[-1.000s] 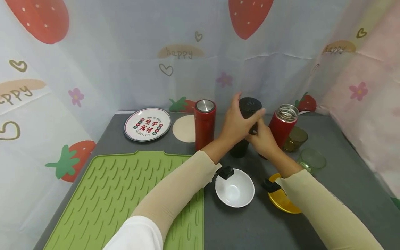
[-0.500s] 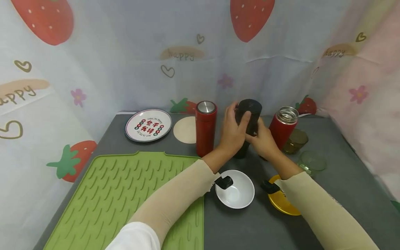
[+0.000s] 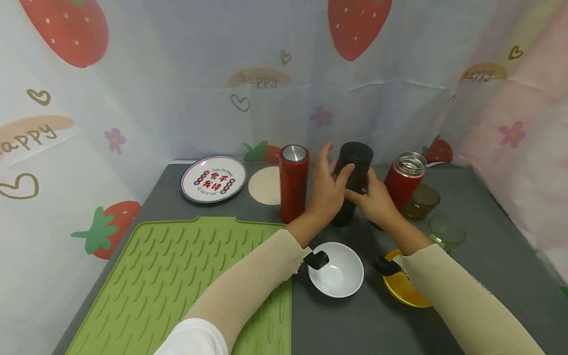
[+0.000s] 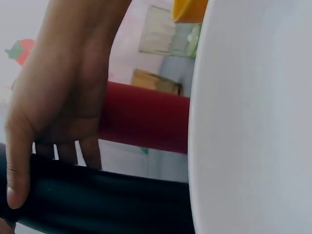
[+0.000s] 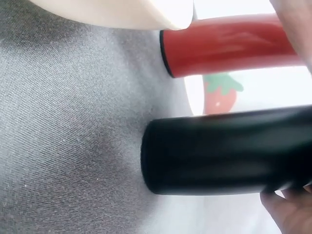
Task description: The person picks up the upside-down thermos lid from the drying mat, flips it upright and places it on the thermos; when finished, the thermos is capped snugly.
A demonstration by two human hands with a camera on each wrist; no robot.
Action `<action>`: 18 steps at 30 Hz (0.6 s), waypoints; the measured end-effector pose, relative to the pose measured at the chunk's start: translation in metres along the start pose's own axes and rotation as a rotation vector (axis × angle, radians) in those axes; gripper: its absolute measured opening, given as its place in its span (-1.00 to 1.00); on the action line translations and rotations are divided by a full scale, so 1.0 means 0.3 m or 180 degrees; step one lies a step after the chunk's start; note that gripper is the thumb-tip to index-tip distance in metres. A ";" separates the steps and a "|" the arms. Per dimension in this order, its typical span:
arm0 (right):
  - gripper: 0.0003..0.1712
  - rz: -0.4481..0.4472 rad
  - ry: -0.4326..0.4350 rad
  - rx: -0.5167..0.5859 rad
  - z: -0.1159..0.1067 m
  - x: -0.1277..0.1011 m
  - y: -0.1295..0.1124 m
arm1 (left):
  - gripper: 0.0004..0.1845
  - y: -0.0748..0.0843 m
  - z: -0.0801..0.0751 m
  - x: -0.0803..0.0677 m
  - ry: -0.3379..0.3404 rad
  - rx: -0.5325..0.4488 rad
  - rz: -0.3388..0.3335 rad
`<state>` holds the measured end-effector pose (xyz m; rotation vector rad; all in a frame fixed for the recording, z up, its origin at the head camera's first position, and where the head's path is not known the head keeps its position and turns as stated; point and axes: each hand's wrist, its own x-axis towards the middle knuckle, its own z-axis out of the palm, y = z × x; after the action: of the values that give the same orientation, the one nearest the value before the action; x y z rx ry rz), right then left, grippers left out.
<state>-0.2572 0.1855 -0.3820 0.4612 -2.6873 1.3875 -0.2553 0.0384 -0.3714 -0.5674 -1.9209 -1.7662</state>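
A black flask (image 3: pixel 352 180) with its black cap on stands slightly tilted on the grey table (image 3: pixel 488 276), between two red flasks. My left hand (image 3: pixel 338 160) is at the flask's upper part. In the left wrist view its thumb (image 4: pixel 14 175) lies on the black flask (image 4: pixel 107 200) and its fingers reach round behind. My right hand (image 3: pixel 374 197) grips the flask's body lower down from the right. The right wrist view shows the black flask (image 5: pixel 224 151) with the bottom end clear of my fingers.
A lidded red flask (image 3: pixel 293 182) stands left of my hands and an open red flask (image 3: pixel 404 180) right. Near my wrists lie a white bowl (image 3: pixel 336 270) and a yellow dish (image 3: pixel 401 288). Two glasses (image 3: pixel 421 201) sit at right. A green mat (image 3: pixel 177 281), plate (image 3: pixel 213 179) and coaster (image 3: pixel 265 185) lie left.
My left hand's fingers were wrapped over the black cap half a second ago and now stand straighter beside it, thumb still on the flask. The right hand keeps its hold.
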 end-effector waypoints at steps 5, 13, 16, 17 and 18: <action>-0.38 -0.0141 0.0000 -0.0013 0.006 -0.005 0.006 | -0.20 0.016 0.044 0.007 0.0141 0.0329 -0.0197; -0.30 -0.0180 -0.0009 -0.0031 0.004 0.000 0.006 | -0.09 0.020 0.069 0.060 0.0244 0.0305 -0.0530; -0.23 -0.0118 -0.0012 -0.0017 -0.003 -0.001 0.003 | -0.16 0.009 0.035 0.065 -0.0038 0.0266 -0.0384; -0.22 -0.0102 -0.0015 -0.0020 -0.006 -0.002 0.004 | -0.18 0.005 0.023 0.067 -0.0175 0.0298 -0.0308; -0.22 -0.0097 -0.0011 -0.0013 -0.008 -0.002 0.004 | -0.20 0.002 0.012 0.068 -0.0308 0.0358 -0.0217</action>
<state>-0.2571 0.1882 -0.3817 0.5025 -2.6735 1.3745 -0.2717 0.0418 -0.3591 -0.5626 -2.1139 -1.6865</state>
